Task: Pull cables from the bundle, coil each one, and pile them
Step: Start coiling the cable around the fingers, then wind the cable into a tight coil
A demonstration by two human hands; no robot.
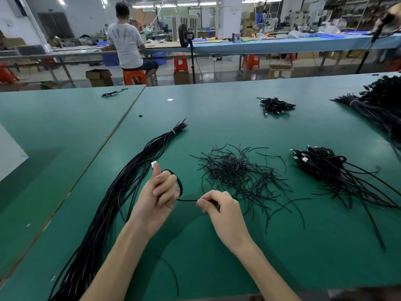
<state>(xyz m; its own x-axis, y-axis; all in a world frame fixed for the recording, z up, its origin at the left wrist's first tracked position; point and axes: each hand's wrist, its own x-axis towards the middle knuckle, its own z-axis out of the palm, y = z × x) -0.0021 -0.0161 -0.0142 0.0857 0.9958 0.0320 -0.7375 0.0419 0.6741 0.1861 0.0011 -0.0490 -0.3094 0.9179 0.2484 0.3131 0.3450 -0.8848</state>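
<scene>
On the green surface (217,268), one long tied bundle (121,192) of black cables lies at the left. The left hand (158,192) grips one cable (188,200), a single loop round its fingers and the silver plug (153,164) at its thumb. The right hand (219,207) pinches the same cable. To the right lie one heap of short ties (236,170), a near pile (321,164) and a far pile (275,104) of coiled cables, and a second bundle (382,103).

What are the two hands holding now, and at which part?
One black cable. The left hand grips it just below its plug; the right hand pinches the strand further along.
</scene>
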